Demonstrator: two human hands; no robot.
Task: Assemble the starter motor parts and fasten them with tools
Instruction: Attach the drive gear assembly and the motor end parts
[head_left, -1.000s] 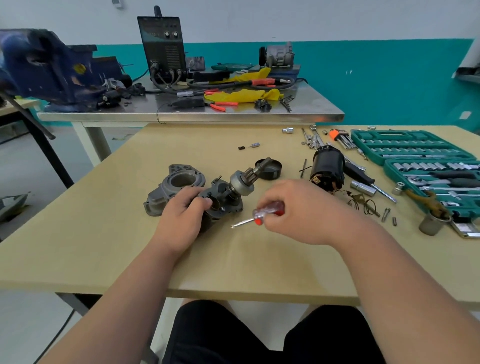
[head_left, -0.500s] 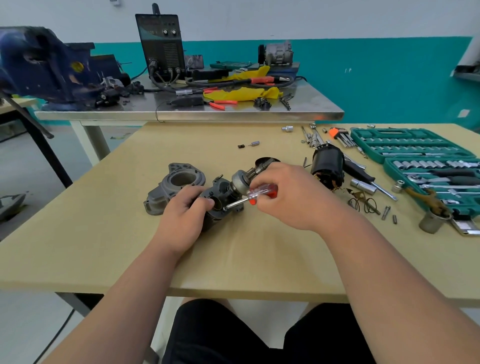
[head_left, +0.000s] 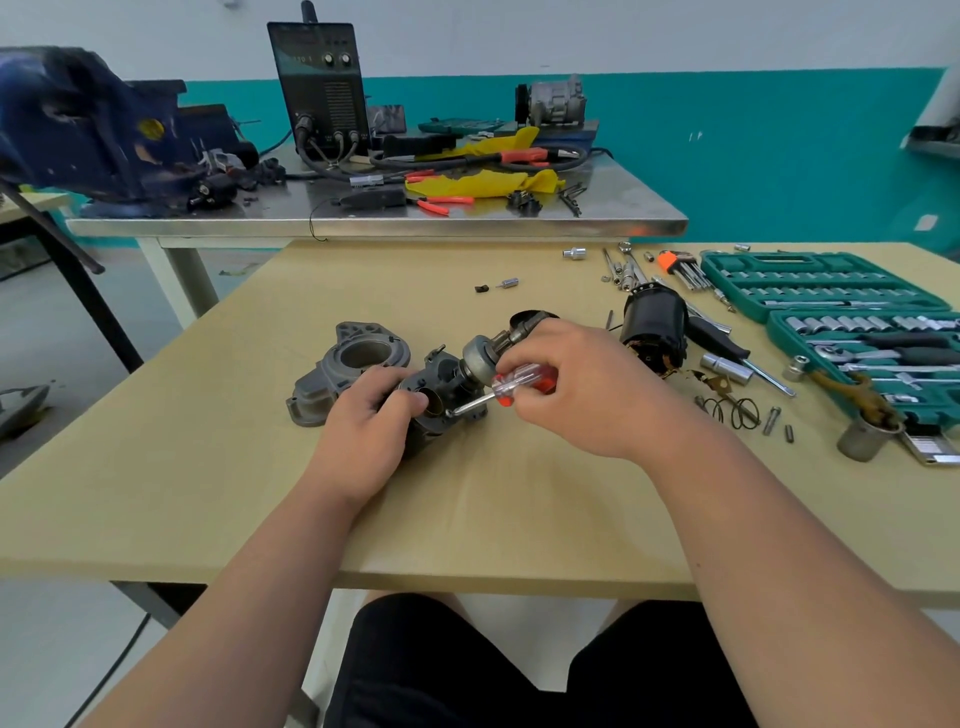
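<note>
My left hand (head_left: 371, 423) grips a dark starter motor housing (head_left: 441, 379) lying on the tan table (head_left: 260, 467); a pinion gear and shaft (head_left: 480, 356) stick out of it up to the right. My right hand (head_left: 582, 384) holds a small screwdriver with a clear and red handle (head_left: 519, 383). Its metal tip (head_left: 457, 409) touches the housing beside my left thumb. A grey cast end bracket (head_left: 345, 371) lies just left of the housing. A black armature (head_left: 654, 332) stands to the right of my right hand.
A green socket set (head_left: 831, 296) lies open at the far right, with hex keys (head_left: 680, 267), loose sockets, springs (head_left: 732, 410) and small pins around it. A black cap (head_left: 524, 317) peeks out behind my right hand. A steel bench (head_left: 374, 223) with a vise (head_left: 88, 130) stands behind.
My right hand has lifted the screwdriver from the table up and left, bringing its tip onto the housing. My left hand has kept its grip on the housing.
</note>
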